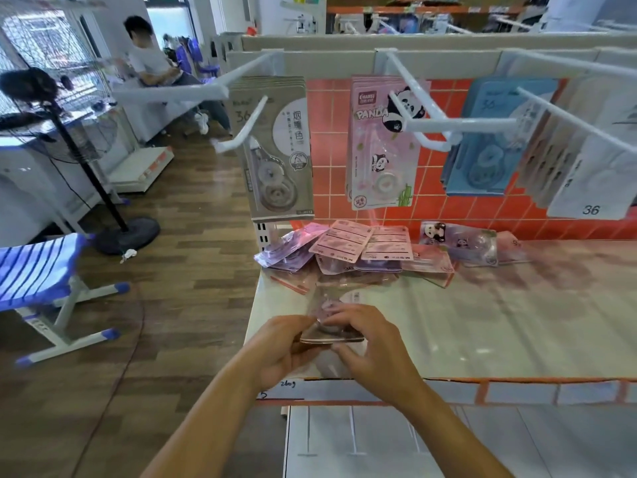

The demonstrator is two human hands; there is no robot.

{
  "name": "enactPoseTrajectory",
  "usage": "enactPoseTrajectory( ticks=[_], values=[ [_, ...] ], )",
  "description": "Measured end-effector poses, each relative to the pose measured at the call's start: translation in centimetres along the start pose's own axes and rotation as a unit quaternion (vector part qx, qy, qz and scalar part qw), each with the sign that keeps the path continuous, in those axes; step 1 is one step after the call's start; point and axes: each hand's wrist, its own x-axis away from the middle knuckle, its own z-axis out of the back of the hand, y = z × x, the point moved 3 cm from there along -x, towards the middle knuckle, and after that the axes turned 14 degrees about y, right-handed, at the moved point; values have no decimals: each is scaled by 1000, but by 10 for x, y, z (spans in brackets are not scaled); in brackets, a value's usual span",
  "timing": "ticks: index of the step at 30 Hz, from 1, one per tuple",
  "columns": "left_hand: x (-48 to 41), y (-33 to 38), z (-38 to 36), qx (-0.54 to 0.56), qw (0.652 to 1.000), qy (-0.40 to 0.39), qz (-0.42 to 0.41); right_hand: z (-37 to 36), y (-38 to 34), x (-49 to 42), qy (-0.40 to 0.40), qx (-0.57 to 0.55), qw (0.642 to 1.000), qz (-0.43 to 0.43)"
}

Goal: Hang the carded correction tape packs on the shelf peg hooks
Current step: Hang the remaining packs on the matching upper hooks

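Pink, grey and blue packs against orange tiles (324, 157).
Panda pack (382, 146) pink with black-white pandas; grey pack (275, 150); blue pack (489, 157); stool (38, 270) blue-white striped.

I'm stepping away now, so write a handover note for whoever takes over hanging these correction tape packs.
Hands: left hand and right hand both grip a small stack of packs near the shelf front.
A loose pile lies at the back of the shelf.
Done: grey packs, pink panda packs, blue packs hang on peg hooks.
Left: hang the held stack, then the pile.
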Motion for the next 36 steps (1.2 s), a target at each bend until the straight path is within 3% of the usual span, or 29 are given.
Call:
enactPoseTrajectory(
  ticks=[3, 6, 9, 12, 16, 20, 29, 36],
  values=[
    [14, -4, 8, 38, 998, -54, 3, 14, -13, 3, -10, -99, 992, -79],
    [29, -4, 17, -10, 995, -87, -39, 26, -11, -4, 106, -111, 969, -196],
    [40, -3, 23, -60, 988, -93, -107, 30, -12, -19, 136, -153, 932, -300],
    [49, 1, 26, -109, 973, -63, -193, 29, -23, -30, 134, -254, 893, -346],
    [61, 10, 28, -120, 954, -25, -272, 36, -48, -43, 156, -258, 906, -299],
    [75, 23, 28, -44, 949, -7, -313, 44, -75, -57, 168, -266, 919, -237],
    [101, 51, 36, 28, 912, -21, -410, 59, -132, -79, 158, -283, 942, -85],
    [111, 68, 51, 69, 881, -42, -466, 60, -169, -90, 171, -209, 962, 41]
  ],
)
